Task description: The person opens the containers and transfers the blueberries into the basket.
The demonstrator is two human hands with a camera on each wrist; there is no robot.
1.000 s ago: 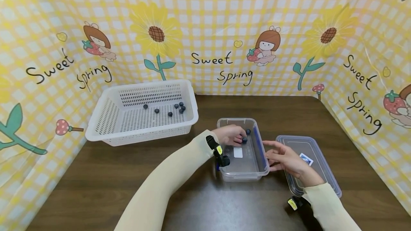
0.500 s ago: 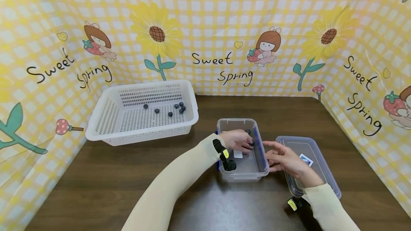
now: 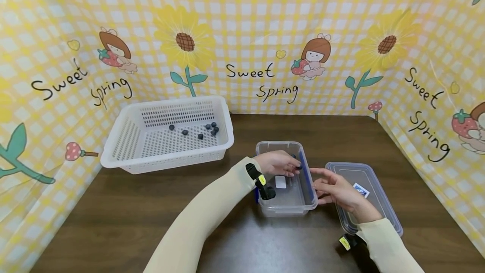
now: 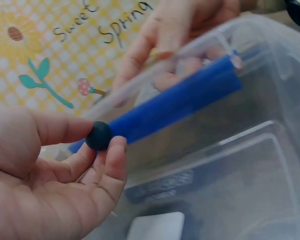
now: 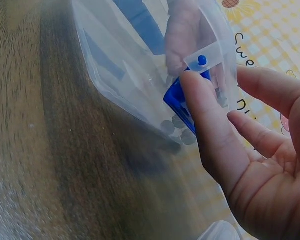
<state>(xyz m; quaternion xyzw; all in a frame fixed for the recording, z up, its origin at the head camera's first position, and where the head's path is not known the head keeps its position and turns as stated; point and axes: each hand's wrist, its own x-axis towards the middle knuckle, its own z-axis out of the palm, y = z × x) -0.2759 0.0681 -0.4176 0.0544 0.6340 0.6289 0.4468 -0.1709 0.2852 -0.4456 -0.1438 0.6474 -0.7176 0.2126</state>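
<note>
- Left hand (image 4: 45, 185) pinches a round blueberry (image 4: 98, 135) inside the clear box (image 3: 286, 205), whose long axis runs away from the person.
- Right hand (image 3: 335, 191), fingers relaxed, touches the box's blue-edged side.
- White basket (image 3: 125, 155) holds several blueberries.

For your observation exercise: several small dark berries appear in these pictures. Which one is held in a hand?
The berry pinched by the left hand over the clear box; the other berries lie loose in the white basket.
</note>
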